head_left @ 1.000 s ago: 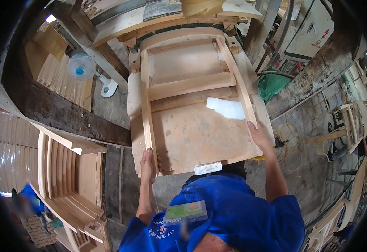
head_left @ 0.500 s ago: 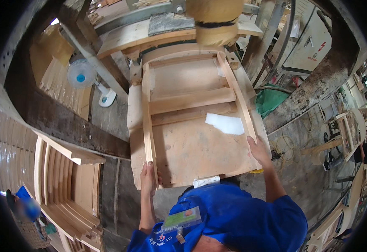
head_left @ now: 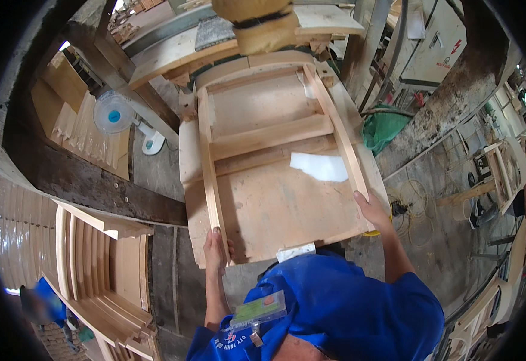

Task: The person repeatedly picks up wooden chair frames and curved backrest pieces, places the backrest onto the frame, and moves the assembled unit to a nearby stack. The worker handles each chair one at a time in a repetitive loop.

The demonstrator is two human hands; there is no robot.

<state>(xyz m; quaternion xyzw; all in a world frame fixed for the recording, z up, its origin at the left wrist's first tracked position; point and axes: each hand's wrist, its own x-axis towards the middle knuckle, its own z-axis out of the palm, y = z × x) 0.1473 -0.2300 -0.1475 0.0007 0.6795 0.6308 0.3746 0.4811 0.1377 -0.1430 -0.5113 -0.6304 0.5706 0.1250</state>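
Note:
A pale wooden chair-back frame [head_left: 272, 136], with two long legs, a curved top rail and a middle crosspiece, lies over a worn plywood board [head_left: 275, 210]. My left hand [head_left: 215, 249] is closed round the near end of its left leg, thumb on top. At the near end of the right leg, my right hand [head_left: 371, 210] grips with its fingers partly hidden below the wood. A torn white sheet [head_left: 320, 166] rests on the board between the legs, beside the right one. The frame's far end reaches under a yellowish cylinder [head_left: 264, 30].
Behind the board runs a wooden ledge [head_left: 185, 58]. A white fan [head_left: 114, 114] stands to the left, near stacked curved wooden parts [head_left: 103, 271]. Dirty metal beams [head_left: 112, 186] flank the board. At right are a green bag [head_left: 383, 129] and a grey cabinet [head_left: 440, 51].
The whole view has shifted slightly, and the cylinder now appears farther left. Both hands keep their hold on the legs; the frame stays in about the same place on the board.

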